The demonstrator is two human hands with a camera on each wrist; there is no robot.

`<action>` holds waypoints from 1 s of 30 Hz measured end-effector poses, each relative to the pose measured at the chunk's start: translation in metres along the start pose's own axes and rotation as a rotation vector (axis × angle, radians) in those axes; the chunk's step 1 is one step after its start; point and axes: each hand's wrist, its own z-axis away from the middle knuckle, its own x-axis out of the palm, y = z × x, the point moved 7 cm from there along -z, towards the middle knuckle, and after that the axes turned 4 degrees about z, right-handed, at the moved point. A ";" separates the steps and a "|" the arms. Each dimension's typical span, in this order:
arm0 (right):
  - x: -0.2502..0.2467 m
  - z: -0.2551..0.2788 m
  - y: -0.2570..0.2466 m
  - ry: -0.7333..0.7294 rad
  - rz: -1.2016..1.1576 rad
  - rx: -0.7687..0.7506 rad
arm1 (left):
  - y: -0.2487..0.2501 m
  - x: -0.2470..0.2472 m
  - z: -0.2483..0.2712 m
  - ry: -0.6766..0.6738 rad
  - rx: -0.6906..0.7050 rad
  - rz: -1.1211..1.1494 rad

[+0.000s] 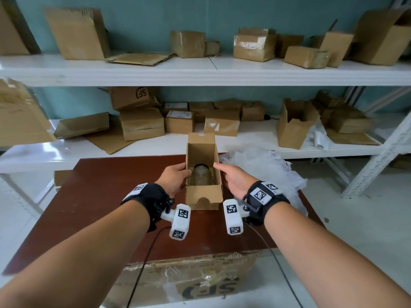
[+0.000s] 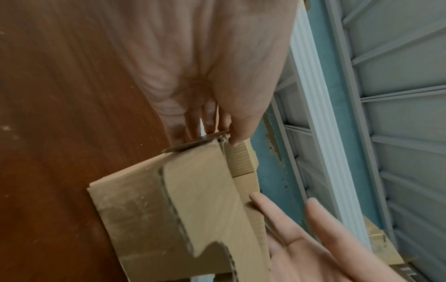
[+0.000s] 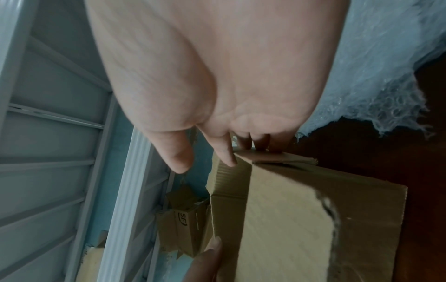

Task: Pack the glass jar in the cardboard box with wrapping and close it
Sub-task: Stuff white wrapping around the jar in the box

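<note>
An open, narrow cardboard box stands on the brown table, its lid flap up at the far end. The glass jar lies bare inside it, dark lid toward the far end. My left hand holds the box's left wall, thumb over the rim and fingers outside; the left wrist view shows the same hand on the box. My right hand lies with straight fingers along the right wall. In the right wrist view its index tip touches the rim of the box and the thumb hangs free.
Crumpled bubble wrap lies on the table just right of the box. A flattened box with a printed logo sits at the near table edge. White shelves behind hold several cardboard boxes. Two cables run across the table below my wrists.
</note>
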 end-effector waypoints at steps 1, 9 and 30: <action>-0.001 0.003 -0.002 -0.002 -0.007 0.014 | 0.003 0.004 0.002 -0.005 -0.004 -0.007; -0.008 0.026 0.007 0.037 -0.057 0.052 | 0.018 0.026 0.019 -0.060 -0.024 -0.148; -0.013 0.035 -0.011 -0.137 0.071 0.081 | 0.016 0.020 0.016 -0.093 -0.113 -0.315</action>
